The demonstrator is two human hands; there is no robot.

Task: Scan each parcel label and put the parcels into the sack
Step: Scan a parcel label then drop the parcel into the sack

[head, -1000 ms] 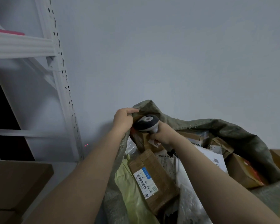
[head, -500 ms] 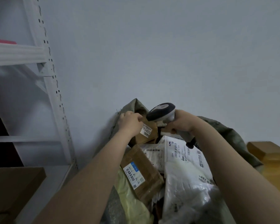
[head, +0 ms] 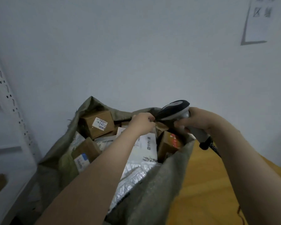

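Pale grey wall fills the upper part of the view, and at its foot leans the grey-green woven sack [head: 152, 200], its mouth open toward the camera. The sack is full of parcels. In its far left corner sits a cardboard box [head: 89, 127] with a white label [head: 101, 124]; the digits "3-4312" can be read, but the rest is too blurred. Just below lies a taped brown box [head: 88, 147] with a blue-and-white sticker [head: 81, 159] whose print is not readable. In the middle lies a white poly mailer [head: 147, 146] with small black print, and nearer to the camera a silver bubble mailer [head: 133, 174]. To the right a red-printed box [head: 169, 143] stands against the near wall of the sack.

The left hand [head: 142, 123] reaches over the parcels to the far rim of the sack. Its fingers are curled, but I cannot tell what they pinch. The forearm covers part of both mailers. The right hand [head: 199, 121] is wrapped around the handle of a barcode scanner [head: 173, 110]. The scanner's dark head points left, just beside the left fingers. A black cable [head: 213, 147] leaves the bottom of the handle.

A yellow-brown surface [head: 206, 184] lies right of the sack. A white perforated shelf upright [head: 8, 101] stands at the left edge. A paper sheet [head: 258, 21] hangs on the wall at top right, its marks blurred.
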